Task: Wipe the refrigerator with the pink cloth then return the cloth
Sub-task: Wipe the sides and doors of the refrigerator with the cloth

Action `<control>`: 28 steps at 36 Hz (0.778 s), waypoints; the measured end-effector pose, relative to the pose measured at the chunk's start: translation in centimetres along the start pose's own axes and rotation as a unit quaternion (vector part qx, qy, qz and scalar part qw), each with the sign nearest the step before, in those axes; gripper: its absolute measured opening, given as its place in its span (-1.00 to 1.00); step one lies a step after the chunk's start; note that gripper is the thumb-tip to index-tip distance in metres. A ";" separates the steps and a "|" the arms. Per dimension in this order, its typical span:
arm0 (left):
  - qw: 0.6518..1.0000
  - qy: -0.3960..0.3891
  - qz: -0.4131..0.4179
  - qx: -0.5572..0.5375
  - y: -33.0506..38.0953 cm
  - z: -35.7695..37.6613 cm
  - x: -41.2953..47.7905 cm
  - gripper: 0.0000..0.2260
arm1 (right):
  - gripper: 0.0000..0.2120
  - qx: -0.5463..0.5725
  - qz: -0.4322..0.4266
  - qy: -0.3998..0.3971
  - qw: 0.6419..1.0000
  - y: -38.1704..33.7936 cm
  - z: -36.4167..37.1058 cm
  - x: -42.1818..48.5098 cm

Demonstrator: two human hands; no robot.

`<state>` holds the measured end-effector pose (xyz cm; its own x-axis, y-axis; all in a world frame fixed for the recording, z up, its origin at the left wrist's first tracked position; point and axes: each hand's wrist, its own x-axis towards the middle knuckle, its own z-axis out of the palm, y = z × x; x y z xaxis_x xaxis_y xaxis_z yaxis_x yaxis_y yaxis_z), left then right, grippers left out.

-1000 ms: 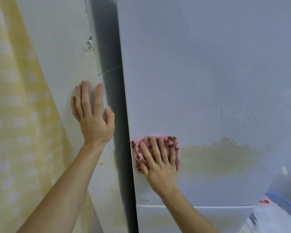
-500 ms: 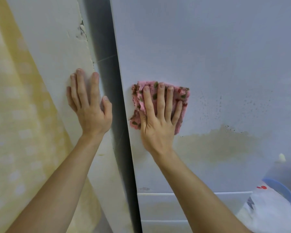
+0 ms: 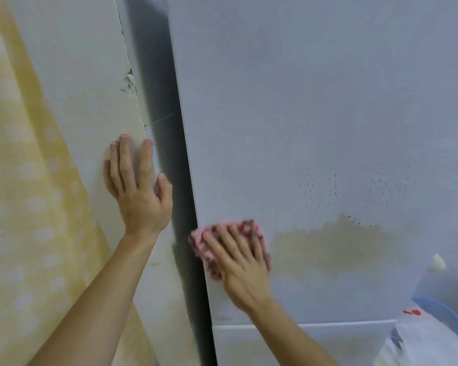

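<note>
The white refrigerator (image 3: 315, 114) fills the right of the view, its side panel facing me. A brownish stain (image 3: 339, 247) and dark specks mark the panel low down. My right hand (image 3: 241, 265) lies flat with fingers spread, pressing the pink patterned cloth (image 3: 200, 243) against the panel near its left edge, just left of the stain. The cloth is blurred and mostly hidden under the hand. My left hand (image 3: 135, 188) rests open and flat on the white wall (image 3: 72, 83) beside the refrigerator, holding nothing.
A dark narrow gap (image 3: 169, 128) runs between wall and refrigerator. A yellow patterned curtain (image 3: 19, 207) hangs at the left. At the lower right stand a blue basin (image 3: 450, 318) and a white plastic bag (image 3: 423, 344).
My right hand slid the cloth up the panel, then back down to the level of the stain. My left hand stayed on the wall.
</note>
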<state>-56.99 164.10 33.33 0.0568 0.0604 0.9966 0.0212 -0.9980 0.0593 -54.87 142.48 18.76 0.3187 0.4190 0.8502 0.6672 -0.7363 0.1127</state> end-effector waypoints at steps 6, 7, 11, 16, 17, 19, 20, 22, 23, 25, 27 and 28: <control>1.000 0.002 -0.002 0.004 0.1 -0.1 0.0 -0.44 | -0.48 0.014 0.162 0.124 0.979 2.1 -6.1 11.7; 1.000 0.002 -0.002 0.006 0.1 -0.1 0.0 -0.43 | -0.47 0.011 0.166 0.131 0.977 2.4 -6.6 12.5; 1.000 0.003 -0.009 0.004 0.4 0.0 -0.2 -0.43 | -0.48 -0.005 0.150 0.151 0.977 2.5 -5.7 11.6; 1.000 0.001 -0.014 0.003 0.7 0.0 -0.5 -0.43 | -0.40 -0.029 0.099 0.118 0.988 2.5 -1.8 4.1; 1.000 0.000 -0.014 0.005 0.7 0.0 -0.5 -0.43 | -0.37 -0.039 0.084 0.105 0.990 2.9 -1.1 2.1; 1.000 -0.005 -0.013 0.004 0.7 -0.2 -0.6 -0.43 | -0.33 -0.053 0.068 0.077 0.993 3.7 -0.3 -0.7; 1.000 -0.006 -0.012 0.002 0.7 -0.2 -0.6 -0.43 | -0.31 -0.055 0.065 0.063 0.994 4.0 -0.2 -1.4; 1.000 -0.009 -0.013 -0.001 1.1 -0.3 -0.6 -0.43 | -0.31 -0.043 0.068 0.037 0.996 4.1 -0.4 -1.5; 1.000 -0.013 -0.014 -0.004 1.4 -0.4 -0.7 -0.44 | -0.31 -0.033 0.069 0.025 0.997 4.1 -0.7 -1.2; 0.999 -0.026 -0.014 -0.016 2.4 -0.5 -1.2 -0.46 | -0.31 -0.009 0.075 0.015 0.997 4.3 -1.5 -0.5; 0.999 -0.042 -0.002 -0.033 4.0 -0.5 -1.6 -0.49 | -0.31 0.004 0.091 0.035 0.995 4.9 -2.6 1.3; 0.998 -0.050 0.008 -0.046 4.9 -0.5 -1.8 -0.51 | -0.31 0.009 0.109 0.055 0.993 5.5 -3.4 2.8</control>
<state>-57.50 159.10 31.84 0.1550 0.0409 0.9871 -0.0720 -0.9960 0.0526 -52.66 137.78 23.51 0.3810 0.1897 0.9049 0.6034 -0.7926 -0.0879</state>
